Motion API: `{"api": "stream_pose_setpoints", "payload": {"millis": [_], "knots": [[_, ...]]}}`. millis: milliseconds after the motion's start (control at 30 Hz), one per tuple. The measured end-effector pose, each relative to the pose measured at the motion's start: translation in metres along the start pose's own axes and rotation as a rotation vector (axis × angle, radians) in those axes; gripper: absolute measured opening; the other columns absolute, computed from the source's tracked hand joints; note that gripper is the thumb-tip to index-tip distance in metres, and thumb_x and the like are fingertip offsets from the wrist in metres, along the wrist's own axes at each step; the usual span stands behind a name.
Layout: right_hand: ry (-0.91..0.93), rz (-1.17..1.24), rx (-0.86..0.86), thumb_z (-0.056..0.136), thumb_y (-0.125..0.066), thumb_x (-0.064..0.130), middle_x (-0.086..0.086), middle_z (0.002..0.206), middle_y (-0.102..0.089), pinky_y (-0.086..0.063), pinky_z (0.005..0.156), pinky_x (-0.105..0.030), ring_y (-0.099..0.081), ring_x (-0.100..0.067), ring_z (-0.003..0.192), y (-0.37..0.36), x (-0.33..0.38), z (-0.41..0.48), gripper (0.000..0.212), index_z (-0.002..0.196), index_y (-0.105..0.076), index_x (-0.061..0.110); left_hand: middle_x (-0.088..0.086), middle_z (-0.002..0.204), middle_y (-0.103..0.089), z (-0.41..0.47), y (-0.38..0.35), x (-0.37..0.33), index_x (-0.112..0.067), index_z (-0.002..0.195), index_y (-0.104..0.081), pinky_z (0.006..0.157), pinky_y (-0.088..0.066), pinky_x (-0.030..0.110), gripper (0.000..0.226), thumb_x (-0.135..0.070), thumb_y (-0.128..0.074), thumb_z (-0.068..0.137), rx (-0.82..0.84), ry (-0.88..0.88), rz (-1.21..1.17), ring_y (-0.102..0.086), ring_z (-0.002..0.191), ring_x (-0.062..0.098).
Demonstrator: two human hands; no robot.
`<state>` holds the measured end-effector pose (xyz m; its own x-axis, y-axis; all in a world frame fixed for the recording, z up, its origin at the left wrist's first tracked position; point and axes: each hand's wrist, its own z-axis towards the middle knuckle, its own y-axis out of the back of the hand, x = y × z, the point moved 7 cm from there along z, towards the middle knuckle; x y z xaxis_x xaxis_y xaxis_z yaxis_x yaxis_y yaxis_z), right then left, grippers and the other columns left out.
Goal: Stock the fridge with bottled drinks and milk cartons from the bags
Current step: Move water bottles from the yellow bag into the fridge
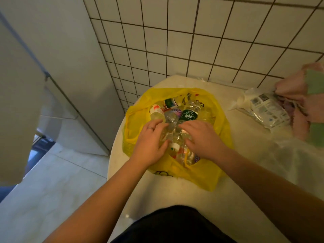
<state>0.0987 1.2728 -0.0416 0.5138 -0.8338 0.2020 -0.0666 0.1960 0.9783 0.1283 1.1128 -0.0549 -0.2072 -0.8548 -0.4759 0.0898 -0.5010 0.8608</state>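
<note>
A yellow plastic bag [206, 174] lies open on a pale round table [192, 204], filled with several clear plastic bottles. One bottle has a green label [188, 115], another a red and white label [157, 111]. My left hand [149, 142] and my right hand [204, 139] are both inside the bag, each pressed around a side of a clear bottle [173, 135] with a white cap. The fridge [66, 67] stands at the left, its door [15, 102] swung open close to the camera.
A clear plastic bag with white packs [266, 109] lies at the table's right, beside a pink and green bag [308, 102]. A white tiled wall [192, 41] rises behind the table. Pale floor tiles [57, 181] run between the table and the fridge.
</note>
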Motion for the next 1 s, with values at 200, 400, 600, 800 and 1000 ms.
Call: {"api": "stream_pose_setpoints", "payload": {"millis": [200,400,600,800,1000], "knots": [[0.251,-0.231,0.115,0.085,-0.062,0.027,-0.002,0.143,-0.048,-0.03,0.109,-0.047,-0.039,-0.025,0.136,-0.022,0.002,0.022,0.053,0.136,-0.051,0.026,-0.007,0.161,-0.022,0.019,-0.019,0.021,-0.032,0.143,-0.043,0.118,-0.026,0.049,0.063,-0.05,-0.063,0.086,0.09,0.067,0.264,-0.021,0.146,0.036],[0.303,-0.34,0.182,0.08,-0.071,0.027,-0.004,0.148,-0.042,-0.02,0.113,-0.058,-0.028,-0.031,0.142,-0.043,0.008,0.03,0.052,0.129,-0.055,0.031,0.005,0.164,-0.018,0.02,-0.021,0.034,-0.044,0.142,-0.04,0.11,-0.031,0.045,0.066,-0.039,-0.069,0.083,0.019,0.121,0.352,-0.037,0.137,0.034],[0.419,-0.359,0.094,0.062,-0.085,0.025,-0.004,0.12,-0.064,-0.03,0.104,-0.065,-0.052,-0.034,0.125,-0.047,0.02,0.03,0.041,0.1,-0.07,0.027,0.005,0.161,-0.027,0.021,-0.019,0.044,-0.047,0.141,-0.043,0.107,-0.032,0.047,0.057,-0.035,-0.065,0.09,-0.041,0.105,0.327,-0.04,0.135,0.035],[0.492,-0.211,-0.052,0.069,-0.07,0.025,0.004,0.129,-0.06,-0.034,0.107,-0.055,-0.047,-0.029,0.131,-0.022,0.019,0.017,0.048,0.117,-0.063,0.025,-0.002,0.158,-0.034,0.022,-0.003,0.03,-0.042,0.131,-0.05,0.105,-0.034,0.052,0.038,-0.041,-0.057,0.093,-0.176,-0.049,0.278,-0.043,0.133,0.034],[0.349,0.175,-0.246,0.08,-0.057,0.021,0.008,0.133,-0.058,-0.034,0.105,-0.044,-0.043,-0.021,0.133,0.019,0.011,0.004,0.037,0.117,-0.06,0.022,-0.006,0.138,-0.057,0.027,0.043,0.008,-0.027,0.128,-0.057,0.101,-0.039,0.041,0.036,-0.033,-0.061,0.093,-0.342,-0.155,0.067,-0.049,0.128,0.021]]}}
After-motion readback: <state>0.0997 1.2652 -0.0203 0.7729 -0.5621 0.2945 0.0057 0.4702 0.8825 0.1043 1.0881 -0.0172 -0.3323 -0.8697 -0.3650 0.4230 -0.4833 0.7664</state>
